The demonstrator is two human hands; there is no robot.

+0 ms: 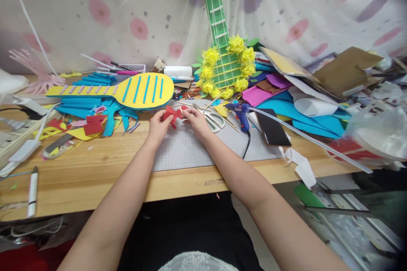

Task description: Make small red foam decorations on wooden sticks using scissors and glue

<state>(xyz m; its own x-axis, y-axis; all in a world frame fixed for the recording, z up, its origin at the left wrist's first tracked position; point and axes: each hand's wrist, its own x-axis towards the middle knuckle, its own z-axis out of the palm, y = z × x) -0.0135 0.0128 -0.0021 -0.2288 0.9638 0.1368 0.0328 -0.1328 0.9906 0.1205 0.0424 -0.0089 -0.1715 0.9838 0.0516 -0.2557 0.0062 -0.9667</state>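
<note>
My left hand point(160, 125) is closed on a piece of red paper point(172, 113) cut into narrow lobes, above the grey cutting mat point(181, 150). Close beside it, the fingers of my right hand point(196, 120) pinch at the red paper's right side. Something small and pale shows at those fingertips, too small to name. Just right of my right hand lie scissors point(218, 122) with pale handles. Farther right a blue hot glue gun point(241, 115) rests on the mat with a long clear glue stick point(305, 137) running out of its back.
A yellow paper-covered paddle shape point(144, 89) with blue strips lies behind my left hand. A green guitar-like craft point(219, 29) with yellow paper flowers leans on the curtain. A phone point(272, 128), coloured sheets point(276, 97), paper scraps point(95, 125) and a white marker point(32, 192) lie around.
</note>
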